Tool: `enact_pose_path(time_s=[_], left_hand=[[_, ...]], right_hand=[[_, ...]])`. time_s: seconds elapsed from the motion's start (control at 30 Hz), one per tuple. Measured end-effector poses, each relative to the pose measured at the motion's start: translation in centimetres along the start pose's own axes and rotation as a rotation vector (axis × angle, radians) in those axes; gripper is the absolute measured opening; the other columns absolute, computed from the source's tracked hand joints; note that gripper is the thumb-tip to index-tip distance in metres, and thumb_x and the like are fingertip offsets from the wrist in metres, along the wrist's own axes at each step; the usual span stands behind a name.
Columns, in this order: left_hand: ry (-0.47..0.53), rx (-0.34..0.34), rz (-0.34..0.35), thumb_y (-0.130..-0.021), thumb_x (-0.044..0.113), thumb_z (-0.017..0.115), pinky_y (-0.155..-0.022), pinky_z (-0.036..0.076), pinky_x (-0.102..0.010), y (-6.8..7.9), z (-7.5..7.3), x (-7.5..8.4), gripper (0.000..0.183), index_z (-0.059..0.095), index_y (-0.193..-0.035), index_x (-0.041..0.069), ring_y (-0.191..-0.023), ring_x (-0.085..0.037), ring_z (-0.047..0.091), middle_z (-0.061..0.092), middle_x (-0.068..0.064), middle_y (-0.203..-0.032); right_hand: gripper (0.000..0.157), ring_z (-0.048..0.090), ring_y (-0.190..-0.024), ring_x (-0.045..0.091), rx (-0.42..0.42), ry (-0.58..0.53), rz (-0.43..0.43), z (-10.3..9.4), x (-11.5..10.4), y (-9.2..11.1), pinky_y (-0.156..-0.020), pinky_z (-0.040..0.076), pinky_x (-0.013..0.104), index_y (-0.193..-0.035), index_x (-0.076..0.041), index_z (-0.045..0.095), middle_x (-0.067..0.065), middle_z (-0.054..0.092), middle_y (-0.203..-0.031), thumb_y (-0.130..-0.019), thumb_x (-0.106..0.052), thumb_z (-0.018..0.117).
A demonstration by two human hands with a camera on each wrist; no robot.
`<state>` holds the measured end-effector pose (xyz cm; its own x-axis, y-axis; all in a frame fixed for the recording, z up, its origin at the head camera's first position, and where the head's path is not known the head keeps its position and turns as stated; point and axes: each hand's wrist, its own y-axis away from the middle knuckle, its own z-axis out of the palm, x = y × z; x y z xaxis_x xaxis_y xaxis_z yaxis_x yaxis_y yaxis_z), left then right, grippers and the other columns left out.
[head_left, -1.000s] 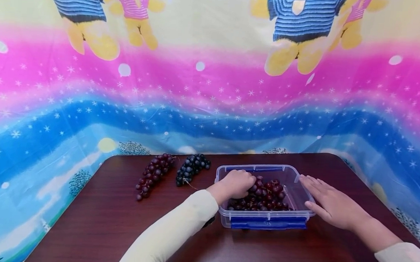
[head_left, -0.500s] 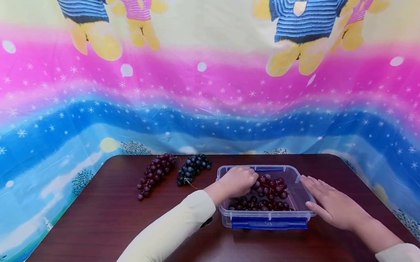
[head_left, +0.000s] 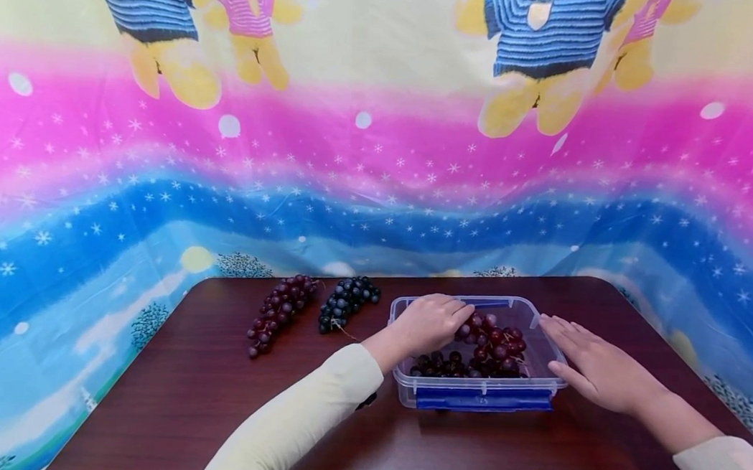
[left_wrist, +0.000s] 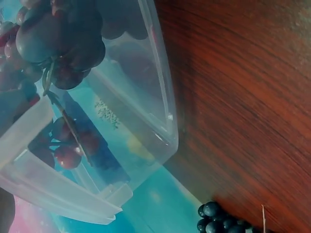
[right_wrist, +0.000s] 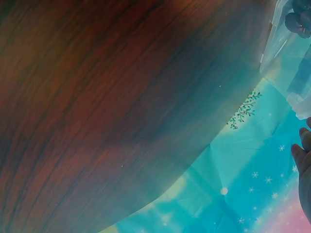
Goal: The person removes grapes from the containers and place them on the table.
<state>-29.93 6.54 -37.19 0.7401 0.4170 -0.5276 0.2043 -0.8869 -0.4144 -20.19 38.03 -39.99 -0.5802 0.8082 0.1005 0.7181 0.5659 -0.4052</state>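
My left hand (head_left: 432, 323) reaches over the left side of a clear plastic container (head_left: 484, 387) with blue latches and grips a bunch of red grapes (head_left: 502, 347) by its left end. The bunch hangs tilted inside, its right end lower; the fingertips are hidden behind the hand. Below it, more dark red grapes (head_left: 449, 367) lie on the container floor. In the left wrist view, grapes (left_wrist: 58, 43) and a stem show close up through the clear wall. My right hand (head_left: 591, 363) has straight fingers and rests along the container's right rim, thumb near the front corner.
Left of the container, a red grape bunch (head_left: 277, 315) and a black grape bunch (head_left: 346, 301) lie on the dark wooden table (head_left: 210, 412). Behind the table hangs a colourful printed cloth (head_left: 381, 156) with bears and snowflakes.
My left hand has risen slightly and shifted right with the grape bunch, which now stands apart from the grapes below and hangs farther right. The right hand has stayed at the rim.
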Motion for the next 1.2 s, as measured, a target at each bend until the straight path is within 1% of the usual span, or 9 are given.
enact_pose_path(time_s=[0.03, 0.13, 0.33, 0.53, 0.83, 0.97, 1.07, 1.2], left_hand=[[-0.002, 0.003, -0.001, -0.096, 0.021, 0.057, -0.098, 0.044, -0.027, 0.1, -0.1, 0.0, 0.036, 0.063, -0.130, 0.011, -0.108, -0.012, 0.063, 0.067, 0.000, -0.118], [-0.011, 0.011, -0.004, -0.096, 0.023, 0.057, -0.099, 0.044, -0.028, 0.2, 0.0, -0.1, 0.039, 0.060, -0.134, 0.011, -0.112, -0.012, 0.061, 0.065, 0.000, -0.123], [-0.018, 0.044, -0.023, -0.095, 0.026, 0.061, -0.103, 0.040, -0.029, 0.5, 0.1, -0.3, 0.044, 0.058, -0.136, 0.011, -0.117, -0.014, 0.059, 0.062, -0.001, -0.128], [-0.021, 0.076, -0.035, -0.095, 0.027, 0.063, -0.105, 0.038, -0.030, 0.6, -0.3, -0.6, 0.045, 0.057, -0.137, 0.012, -0.121, -0.016, 0.056, 0.061, -0.003, -0.131], [-0.039, 0.104, -0.007, -0.098, 0.017, 0.059, -0.105, 0.038, -0.031, 0.7, -0.8, -0.9, 0.039, 0.057, -0.137, 0.013, -0.122, -0.017, 0.056, 0.060, -0.004, -0.132], [-0.049, 0.133, 0.004, -0.099, 0.014, 0.057, -0.104, 0.039, -0.030, 0.6, -1.1, -1.1, 0.037, 0.059, -0.135, 0.012, -0.121, -0.018, 0.057, 0.061, -0.004, -0.130], [-0.046, 0.163, -0.001, -0.099, 0.012, 0.055, -0.102, 0.041, -0.030, 0.5, -1.3, -1.2, 0.035, 0.060, -0.134, 0.012, -0.119, -0.017, 0.058, 0.062, -0.004, -0.129], [-0.039, 0.196, -0.015, -0.099, 0.011, 0.054, -0.102, 0.042, -0.030, 0.4, -1.7, -1.5, 0.034, 0.061, -0.133, 0.011, -0.118, -0.018, 0.058, 0.063, -0.004, -0.128]], right_hand=[[0.068, 0.006, -0.142, 0.002, -0.003, 0.000, 0.002, 0.0, 0.0, 0.0, -0.111, -0.001, 0.015, -0.149, 0.000, 0.034, 0.025, 0.043, -0.143, -0.094, -0.029, 0.062], [0.069, 0.004, -0.141, 0.000, -0.005, 0.001, 0.000, -0.1, -0.1, 0.0, -0.111, -0.001, 0.015, -0.150, 0.000, 0.033, 0.024, 0.042, -0.144, -0.095, -0.029, 0.062], [0.068, 0.003, -0.141, -0.001, 0.002, -0.001, -0.003, -0.2, -0.2, -0.1, -0.111, -0.001, 0.015, -0.149, 0.000, 0.034, 0.025, 0.043, -0.143, -0.094, -0.029, 0.063], [0.069, 0.004, -0.141, 0.000, -0.005, 0.001, 0.004, -0.1, -0.2, 0.0, -0.111, -0.002, 0.014, -0.150, -0.001, 0.033, 0.024, 0.043, -0.144, -0.094, -0.029, 0.062], [0.069, 0.007, -0.142, 0.002, -0.007, 0.006, 0.009, -0.2, -0.2, 0.0, -0.111, -0.001, 0.015, -0.150, -0.001, 0.034, 0.025, 0.044, -0.143, -0.094, -0.030, 0.063], [0.068, 0.007, -0.142, 0.002, -0.007, 0.002, 0.007, -0.4, -0.3, -0.1, -0.111, -0.002, 0.014, -0.149, -0.001, 0.035, 0.024, 0.043, -0.143, -0.094, -0.030, 0.063], [0.068, 0.005, -0.141, 0.001, -0.012, 0.000, 0.010, -0.3, -0.3, -0.1, -0.110, -0.003, 0.014, -0.149, -0.001, 0.034, 0.024, 0.043, -0.143, -0.095, -0.030, 0.062], [0.068, 0.007, -0.142, 0.003, -0.015, 0.000, 0.011, -0.3, -0.2, -0.1, -0.110, -0.003, 0.014, -0.149, -0.001, 0.034, 0.025, 0.043, -0.143, -0.095, -0.030, 0.062]])
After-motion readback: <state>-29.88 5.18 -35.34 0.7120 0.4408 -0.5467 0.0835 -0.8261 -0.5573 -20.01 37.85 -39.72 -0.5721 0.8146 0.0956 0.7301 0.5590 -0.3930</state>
